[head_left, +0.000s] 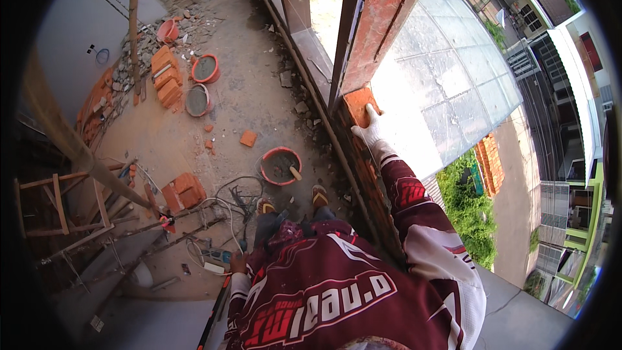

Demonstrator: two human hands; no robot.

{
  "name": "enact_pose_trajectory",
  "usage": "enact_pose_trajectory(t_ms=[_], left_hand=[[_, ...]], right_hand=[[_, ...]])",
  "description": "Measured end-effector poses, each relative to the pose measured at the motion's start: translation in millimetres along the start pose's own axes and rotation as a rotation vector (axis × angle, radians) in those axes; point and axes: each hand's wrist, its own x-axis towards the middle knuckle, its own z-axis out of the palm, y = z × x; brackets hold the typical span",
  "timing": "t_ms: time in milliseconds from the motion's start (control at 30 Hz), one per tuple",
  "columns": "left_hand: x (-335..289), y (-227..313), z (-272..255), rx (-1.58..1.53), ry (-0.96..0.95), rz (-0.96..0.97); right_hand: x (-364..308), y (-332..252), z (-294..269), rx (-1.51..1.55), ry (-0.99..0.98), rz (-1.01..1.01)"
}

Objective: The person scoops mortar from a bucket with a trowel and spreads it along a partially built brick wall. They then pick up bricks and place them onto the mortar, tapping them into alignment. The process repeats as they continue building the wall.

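Note:
My right hand (pixel 371 133), in a white glove, grips the near end of an orange brick (pixel 357 105). The brick lies on top of a low brick wall (pixel 363 162), close against the foot of a reddish post (pixel 382 23). My left hand (pixel 239 263) is bare and low at my left side, by a white cord and a long black and red bar (pixel 218 308). Its fingers are too small and partly hidden to read. A red bucket of grey mortar (pixel 280 166), with a wooden handle sticking out, stands on the floor ahead of my feet.
Two more mortar buckets (pixel 206 69) (pixel 197 100) stand by stacked bricks (pixel 166 76) farther left. Looped cables (pixel 240 194) and another brick pile (pixel 184 192) lie near my feet. A leaning pole (pixel 71 136) and wooden frame (pixel 61 201) occupy the left; outside, the wall drops past translucent roofing (pixel 447 65).

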Motion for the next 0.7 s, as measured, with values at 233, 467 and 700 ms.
enact_pose_trajectory(t_ms=[233,467,700], left_hand=[[18.5,13.4,17.3,0.042,-0.042,0.157],[37.4,-7.4,20.0,0.124,-0.047,0.249],[27.8,71.7,-1.1,-0.076,-0.126,-0.038]], right_hand=[[6.5,19.9,5.6,0.032,0.031,-0.018],[-0.6,-1.9,-2.7,-0.022,-0.014,-0.031],[27.4,65.1,-3.1,0.139,0.011,-0.130]])
